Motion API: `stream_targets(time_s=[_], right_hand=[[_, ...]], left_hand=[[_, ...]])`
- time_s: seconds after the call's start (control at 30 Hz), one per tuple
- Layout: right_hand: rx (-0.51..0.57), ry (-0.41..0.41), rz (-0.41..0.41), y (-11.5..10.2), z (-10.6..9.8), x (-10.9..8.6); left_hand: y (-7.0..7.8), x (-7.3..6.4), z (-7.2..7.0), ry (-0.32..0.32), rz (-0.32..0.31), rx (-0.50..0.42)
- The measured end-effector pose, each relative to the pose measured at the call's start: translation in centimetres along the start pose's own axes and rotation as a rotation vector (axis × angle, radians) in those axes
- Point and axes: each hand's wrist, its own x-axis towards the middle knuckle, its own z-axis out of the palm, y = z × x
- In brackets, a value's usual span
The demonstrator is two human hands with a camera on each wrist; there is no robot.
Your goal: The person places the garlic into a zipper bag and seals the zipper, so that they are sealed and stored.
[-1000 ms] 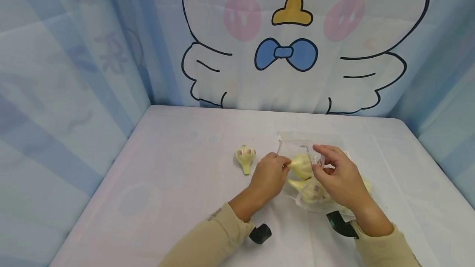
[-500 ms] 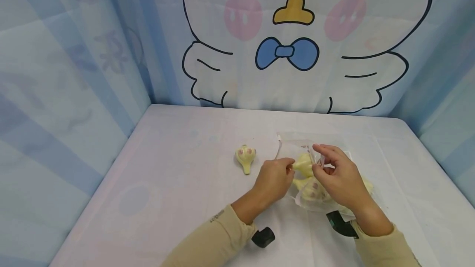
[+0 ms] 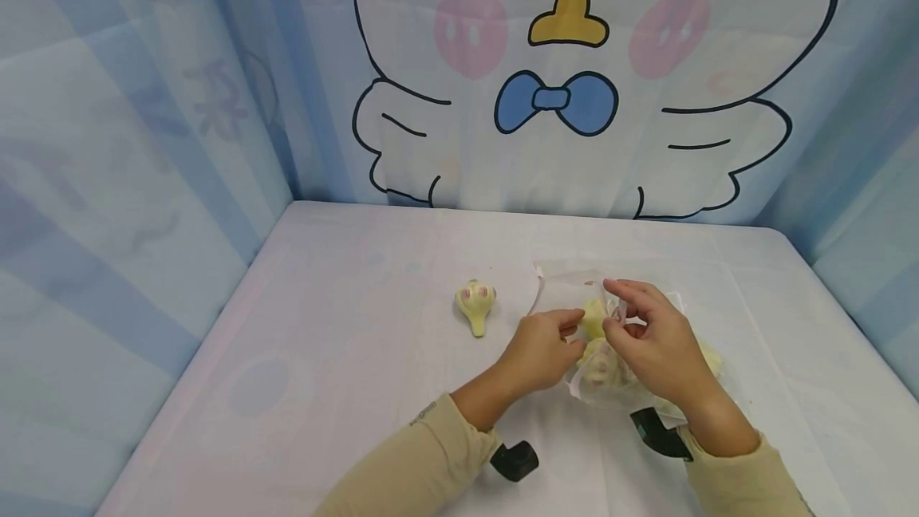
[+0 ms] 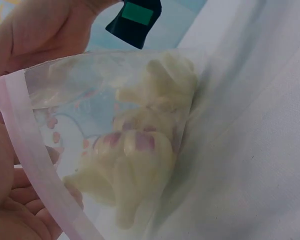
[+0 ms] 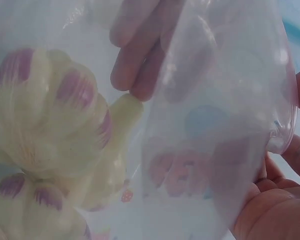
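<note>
One clear bag [image 3: 563,282], several garlic bulbs [image 3: 605,369] inside.
The right hand [image 3: 664,349] pinches its edge; the left hand [image 3: 542,351], fingers parted and holding nothing, is at its mouth, bulbs just beyond the fingertips. Another bulb [image 3: 475,306] lies on the table [image 3: 345,341], left of the left hand.

Garlic bulbs [image 3: 601,368] partly hidden behind hands [image 3: 543,351] [image 3: 664,353]

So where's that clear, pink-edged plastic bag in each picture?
Head: the clear, pink-edged plastic bag is right of centre, partly behind the right hand.
Left wrist: the bag spans the left and middle.
Right wrist: the bag fills most of it.
Shared landmark: pale-yellow, purple-marked garlic-shaped bulbs inside.
</note>
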Motion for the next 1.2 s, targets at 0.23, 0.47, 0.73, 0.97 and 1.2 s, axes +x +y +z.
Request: stream_targets(time_s=[0.23, 0.47, 0.73, 0.97, 1.2], right_hand=[[0.020, -0.009, -0.007, 0.1, 0.0, 0.0], [0.031, -0.020, 0.001, 0.0, 0.0, 0.0], [0.033, -0.021, -0.001, 0.1, 0.0, 0.0], [0.028, -0.027, 0.007, 0.2, -0.1, 0.0], [0.028, -0.026, 0.006, 0.2, -0.1, 0.1]], left_hand=[[-0.1, 0.4, 0.2, -0.038, -0.053, -0.032], [-0.5, 1.0, 0.2, -0.086, -0.062, -0.019], [-0.6, 1.2, 0.4, -0.100, -0.091, -0.035], [-0.6, 0.4, -0.4, -0.109, -0.086, -0.033], [-0.8, -0.8, -2.2, -0.106, -0.057, -0.037]])
